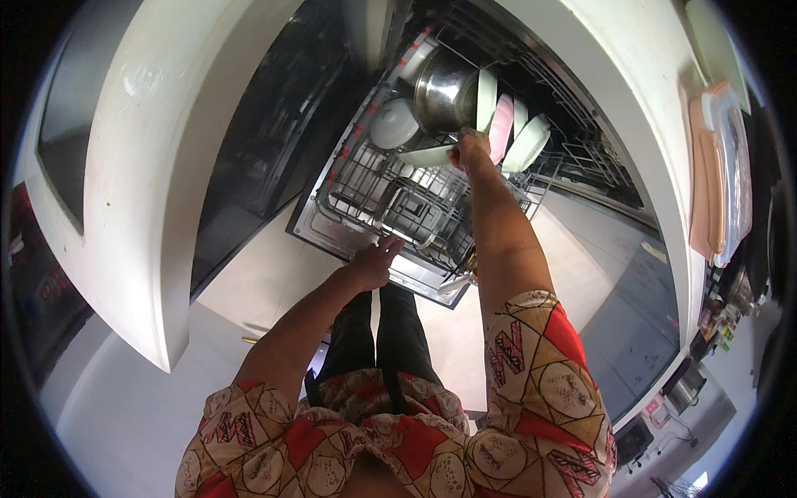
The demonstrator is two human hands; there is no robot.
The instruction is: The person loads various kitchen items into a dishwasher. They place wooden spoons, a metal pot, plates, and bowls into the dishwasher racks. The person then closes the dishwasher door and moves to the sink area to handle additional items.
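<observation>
My right hand point(473, 148) reaches over the lower rack of a dishwasher, its fingers closed at the right end of a pale green dish point(428, 157). That dish is tilted, and its end is hidden by my fingers. Just beyond stand a steel pot point(443, 87) and a white rounded bowl point(395, 124). To the right of the hand, a pink dish point(501, 124) leans among several pale green dishes point(527, 144). My left hand point(377, 260) is at the front edge of the wire rack point(367, 187); its grip there is not clear.
The dishwasher's open door point(324, 227) lies beneath the rack. A white counter point(134, 155) curves along the left, and another counter edge point(654, 155) along the right carries stacked plastic containers point(716, 174). Pale floor tiles point(261, 274) surround my legs.
</observation>
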